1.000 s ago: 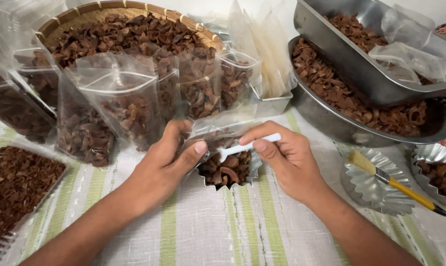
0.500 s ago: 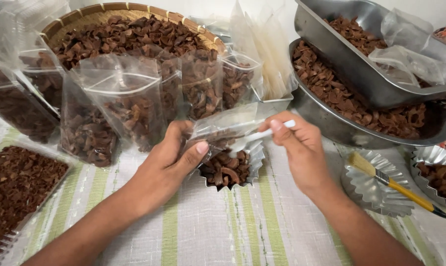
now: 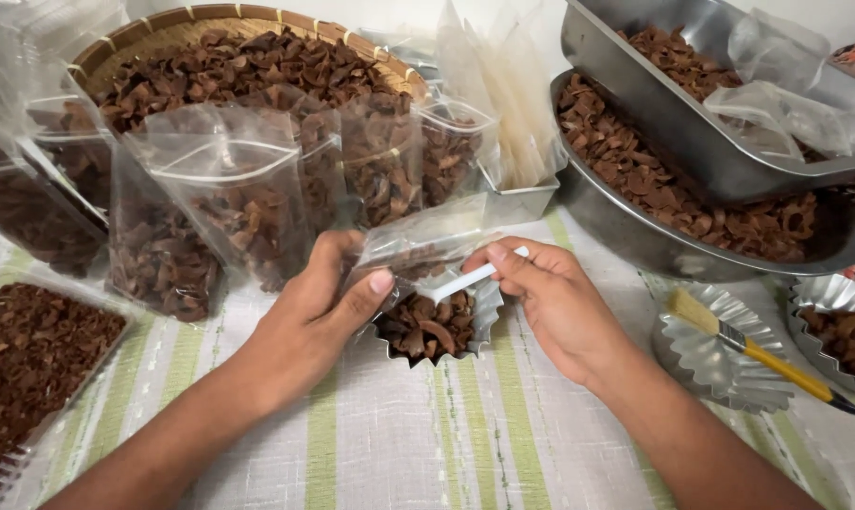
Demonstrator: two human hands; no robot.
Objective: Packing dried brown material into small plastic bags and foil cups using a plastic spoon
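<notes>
My left hand (image 3: pixel 321 312) holds a clear plastic bag (image 3: pixel 416 244) tilted over a small fluted metal cup (image 3: pixel 485 312), which is filled with brown dried pieces (image 3: pixel 429 327). Thumb and fingers pinch the bag's lower edge. My right hand (image 3: pixel 552 300) grips a white plastic spoon (image 3: pixel 467 280) whose bowl points into the cup, right at the bag's mouth. Both hands rest over a striped cloth (image 3: pixel 427 434).
Several filled clear bags (image 3: pixel 210 217) stand behind the cup, before a woven basket (image 3: pixel 191 19) of brown pieces. A metal bowl (image 3: pixel 635 236) and tray (image 3: pixel 673 132) hold more at right. An empty fluted mould (image 3: pixel 729 364) carries a yellow-handled brush (image 3: pixel 758 349). A tray of brown bits (image 3: pixel 31 349) lies left.
My right hand swung the spoon out to the right, then brought it back down into the cup. The left hand stayed on the bag.
</notes>
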